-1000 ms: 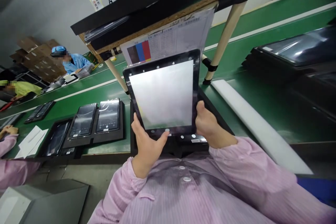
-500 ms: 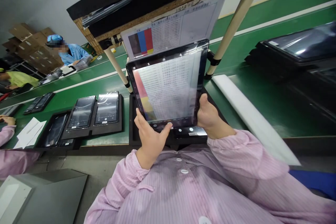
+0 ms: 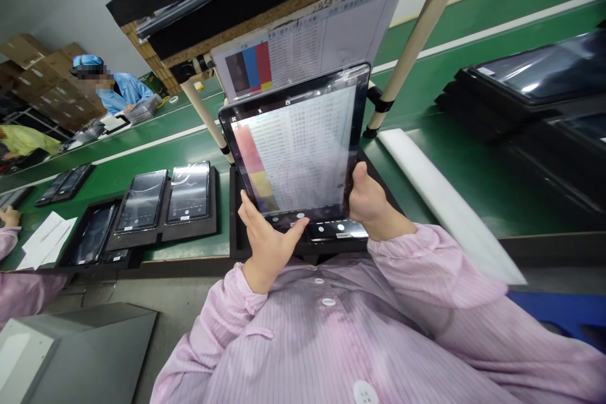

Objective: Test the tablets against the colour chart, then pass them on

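Note:
A black tablet [image 3: 303, 145] is held up and tilted between my two hands, its screen showing a camera view of printed text and colour patches. My left hand [image 3: 269, 237] grips its lower left corner, thumb on the bottom edge of the screen by the camera buttons. My right hand [image 3: 374, 199] is closed round the lower right edge; its fingers are hidden behind the tablet. Behind it hangs a printed chart [image 3: 303, 44] with black, blue and red patches. Below the tablet, another lit tablet [image 3: 338, 230] lies in a black tray [image 3: 238, 214], partly hidden.
Tablets in black holders [image 3: 142, 202] lie on the green bench to the left, near white papers [image 3: 47, 240]. A white foam strip [image 3: 445, 202] and stacked tablets [image 3: 534, 76] are at right. Pale posts [image 3: 416, 38] carry a shelf overhead. Co-workers sit at left.
The whole view has shifted slightly, so the scene sits a little further left and higher. My grip on the tablet looks the same, and its screen still shows the chart.

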Motion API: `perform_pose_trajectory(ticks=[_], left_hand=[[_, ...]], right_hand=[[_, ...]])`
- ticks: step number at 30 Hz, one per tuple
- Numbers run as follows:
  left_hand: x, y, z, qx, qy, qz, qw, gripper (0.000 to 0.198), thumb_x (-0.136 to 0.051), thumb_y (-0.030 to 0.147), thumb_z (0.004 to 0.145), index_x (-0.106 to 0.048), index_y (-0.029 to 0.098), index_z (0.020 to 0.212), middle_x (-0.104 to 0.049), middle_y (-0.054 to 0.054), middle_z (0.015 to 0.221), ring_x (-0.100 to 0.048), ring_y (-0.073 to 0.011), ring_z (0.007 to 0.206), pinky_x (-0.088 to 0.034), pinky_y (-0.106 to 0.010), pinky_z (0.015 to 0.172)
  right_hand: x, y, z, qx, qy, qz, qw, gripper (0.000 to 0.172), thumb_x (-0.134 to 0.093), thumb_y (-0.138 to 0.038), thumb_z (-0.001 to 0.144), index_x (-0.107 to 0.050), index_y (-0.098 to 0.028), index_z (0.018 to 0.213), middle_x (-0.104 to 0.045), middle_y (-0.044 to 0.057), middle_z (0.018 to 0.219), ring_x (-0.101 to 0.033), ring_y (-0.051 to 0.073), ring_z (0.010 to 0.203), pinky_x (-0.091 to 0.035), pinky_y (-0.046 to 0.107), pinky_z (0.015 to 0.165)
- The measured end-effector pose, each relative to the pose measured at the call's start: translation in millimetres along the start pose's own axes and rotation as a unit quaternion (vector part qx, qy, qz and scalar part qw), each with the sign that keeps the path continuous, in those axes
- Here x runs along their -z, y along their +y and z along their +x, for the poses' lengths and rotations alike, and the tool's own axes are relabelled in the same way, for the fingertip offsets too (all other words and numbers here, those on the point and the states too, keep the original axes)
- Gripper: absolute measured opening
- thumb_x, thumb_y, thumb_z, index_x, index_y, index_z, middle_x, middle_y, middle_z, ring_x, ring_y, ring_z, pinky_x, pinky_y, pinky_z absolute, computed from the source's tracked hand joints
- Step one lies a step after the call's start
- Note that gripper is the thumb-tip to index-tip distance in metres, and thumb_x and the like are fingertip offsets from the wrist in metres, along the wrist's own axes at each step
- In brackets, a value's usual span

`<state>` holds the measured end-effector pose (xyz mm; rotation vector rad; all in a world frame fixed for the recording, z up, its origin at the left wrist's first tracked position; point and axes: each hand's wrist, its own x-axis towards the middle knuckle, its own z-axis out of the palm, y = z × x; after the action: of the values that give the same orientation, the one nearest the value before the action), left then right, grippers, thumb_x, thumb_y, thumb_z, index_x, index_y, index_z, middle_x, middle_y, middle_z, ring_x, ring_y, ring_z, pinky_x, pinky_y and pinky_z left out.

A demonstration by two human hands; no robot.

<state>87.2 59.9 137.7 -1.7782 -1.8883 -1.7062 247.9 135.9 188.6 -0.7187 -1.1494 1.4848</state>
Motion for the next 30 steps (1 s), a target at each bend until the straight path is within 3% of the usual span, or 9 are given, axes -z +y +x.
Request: perform_pose_trajectory(ticks=[5,8,11,21,30], left_hand=[[-10.9,-20,5,-0.023,0.0,-0.006,1.0,0.124,-0.069,0.071,0.072,-0.004,0.006,0.155,-0.035,-0.034,0.144,-0.038,-0.0429,0.137,-0.034,-0.061,0.11],[-15.7,-27,7,-0.024,-0.009,0.005,1.0,0.123,-0.07,0.068,0.073,-0.002,0.005,0.155,-0.029,-0.035,0.149,-0.035,-0.0432,0.14,-0.033,-0.06,0.112],[-18.5,-30,9,-0.026,-0.015,0.015,0.999,0.122,-0.071,0.065,0.075,-0.001,0.005,0.155,-0.023,-0.036,0.152,-0.032,-0.0429,0.142,-0.033,-0.059,0.113],[-23.7,-31,18,-0.007,-0.052,0.018,0.998,0.125,-0.077,0.055,0.074,0.006,0.005,0.153,-0.024,-0.036,0.152,-0.032,-0.0417,0.143,-0.031,-0.058,0.115],[-25.3,-32,16,0.003,-0.071,0.017,0.997,0.126,-0.076,0.057,0.075,0.009,0.006,0.153,-0.024,-0.035,0.153,-0.032,-0.0409,0.143,-0.03,-0.059,0.115]], right_hand=[[6,8,8,-0.013,-0.018,0.004,1.0,0.068,-0.065,-0.075,0.074,-0.065,-0.016,0.108,-0.069,0.011,0.107,-0.056,0.028,0.125,-0.051,0.042,0.103],[6,15,13,-0.014,-0.017,0.01,1.0,0.054,-0.048,-0.063,0.091,-0.062,-0.015,0.112,-0.068,0.011,0.112,-0.058,0.024,0.123,-0.05,0.041,0.104],[4,19,18,-0.02,-0.016,0.01,1.0,0.051,-0.033,-0.055,0.099,-0.061,-0.016,0.116,-0.067,0.01,0.116,-0.06,0.022,0.119,-0.05,0.041,0.103],[-2,12,24,-0.017,0.029,-0.066,0.997,0.061,-0.026,-0.068,0.098,-0.066,-0.023,0.108,-0.068,0.004,0.114,-0.058,0.018,0.124,-0.051,0.039,0.104],[2,14,25,-0.025,0.05,-0.07,0.996,0.057,-0.017,-0.053,0.101,-0.065,-0.025,0.109,-0.069,0.003,0.111,-0.059,0.017,0.122,-0.05,0.04,0.104]])
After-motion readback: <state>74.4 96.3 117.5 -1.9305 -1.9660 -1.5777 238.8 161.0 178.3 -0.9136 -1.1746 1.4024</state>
